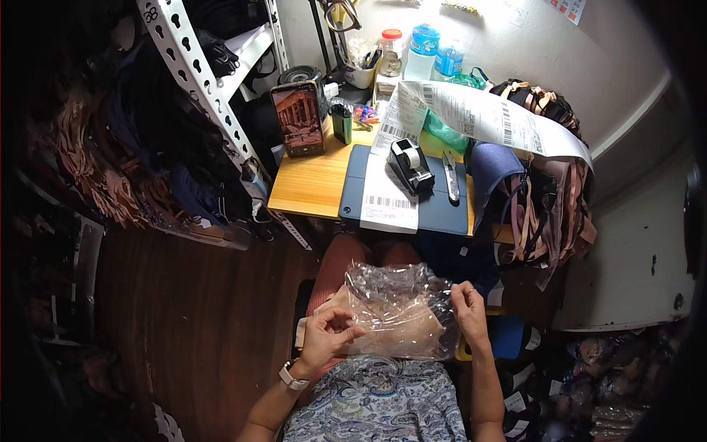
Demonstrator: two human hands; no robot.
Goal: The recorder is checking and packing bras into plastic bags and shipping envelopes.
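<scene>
A clear plastic bag (395, 331) lies across my lap, with a beige bra (420, 326) showing through its film. My left hand (330, 335) pinches the bag's left side between thumb and fingers. On the opposite side, my right hand (468, 309) grips the film near the upper right corner. The upper part of the bag is crumpled and shiny. Beige fabric (338, 301) also shows at the left, beside my left hand; whether it is inside the bag cannot be told.
Ahead stands a wooden table (306, 185) with a blue mat (351, 190), tape dispenser (411, 166), thread snips (451, 178), printed label strip (475, 113) and upright phone (299, 120). Several bras (530, 210) hang over its right end. A metal shelf post (204, 88) rises at left.
</scene>
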